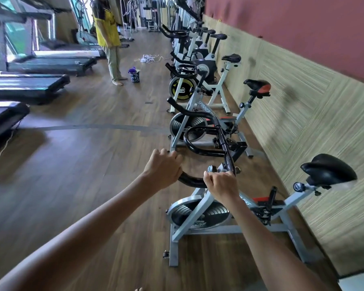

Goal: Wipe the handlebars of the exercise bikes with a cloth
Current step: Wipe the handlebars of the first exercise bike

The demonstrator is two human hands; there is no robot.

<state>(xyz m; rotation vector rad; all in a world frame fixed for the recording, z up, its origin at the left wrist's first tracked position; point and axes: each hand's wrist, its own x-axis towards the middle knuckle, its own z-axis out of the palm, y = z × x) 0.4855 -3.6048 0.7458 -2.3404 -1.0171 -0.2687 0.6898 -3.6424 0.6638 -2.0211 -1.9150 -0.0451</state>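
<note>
The nearest exercise bike (200, 225) has a grey frame, a black saddle and black curved handlebars (200, 150). My left hand (163, 169) grips the left end of the handlebars with curled fingers. My right hand (220, 183) grips the bar close to the stem, fingers wrapped round it. No cloth shows in either hand. More bikes (189, 124) stand in a row behind it along the wall.
Treadmills (25, 85) line the left side across a wooden floor. A person in a yellow top (108, 30) stands farther back beside a small bucket (134, 76). White cords (149, 58) lie on the floor. The panelled wall (303, 97) runs along the right.
</note>
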